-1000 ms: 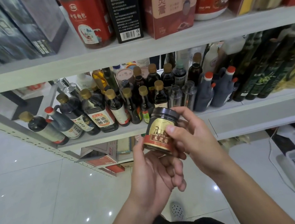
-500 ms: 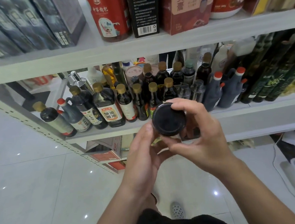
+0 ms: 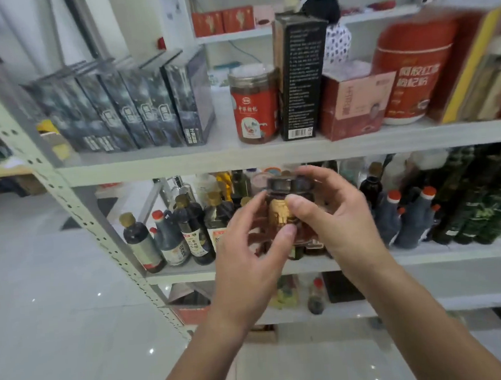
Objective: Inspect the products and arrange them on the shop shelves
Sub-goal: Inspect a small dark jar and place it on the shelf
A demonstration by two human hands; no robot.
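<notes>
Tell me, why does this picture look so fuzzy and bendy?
In the head view, the jar, the left hand and the right hand are smeared, likely by motion; the green bottles at the right edge blur most; the shelf post leans and curves from the wide lens; small white glints shine on the glossy floor.

Glossy white tile floor (image 3: 44, 326) w/ light glints; grey metal shelf unit (image 3: 181, 165), perforated upright (image 3: 73, 203); white wall (image 3: 140, 18) behind.
</notes>
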